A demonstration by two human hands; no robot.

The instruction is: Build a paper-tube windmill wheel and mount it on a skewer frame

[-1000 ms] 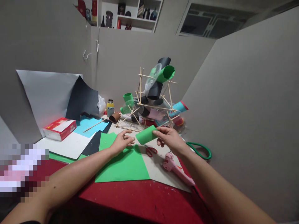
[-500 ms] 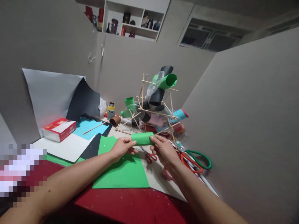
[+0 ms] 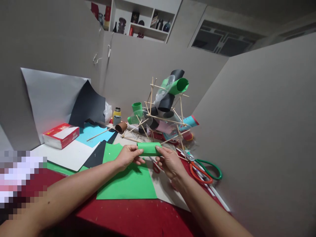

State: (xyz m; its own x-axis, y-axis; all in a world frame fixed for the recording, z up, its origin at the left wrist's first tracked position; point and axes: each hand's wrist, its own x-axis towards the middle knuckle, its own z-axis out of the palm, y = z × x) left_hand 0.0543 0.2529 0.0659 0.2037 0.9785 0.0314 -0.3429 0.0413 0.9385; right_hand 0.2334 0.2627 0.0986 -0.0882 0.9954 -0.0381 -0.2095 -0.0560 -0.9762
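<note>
A small rolled piece of green paper (image 3: 149,149) is held level between both hands above the table. My left hand (image 3: 128,155) pinches its left end, thumb in front. My right hand (image 3: 169,159) grips the right end with thumb and fingers. Below lies a large green sheet (image 3: 125,184) with a ragged upper edge. Red-handled scissors (image 3: 156,167) lie beside it, partly hidden by my right hand. Behind the roll stands a frame of thin wooden sticks (image 3: 168,120) bearing black paper tubes (image 3: 166,102) and green paper tubes (image 3: 180,86).
Large scissors with orange and green handles (image 3: 201,172) lie at the right. A brown tube (image 3: 121,127) and a yellow bottle (image 3: 117,114) stand behind. At the left are a red and white box (image 3: 61,135) and blue paper (image 3: 95,135). Grey panels (image 3: 266,131) enclose the table.
Both hands still hold the green roll. My right hand and the roll have shifted slightly left, and more of the red-handled scissors is now covered.
</note>
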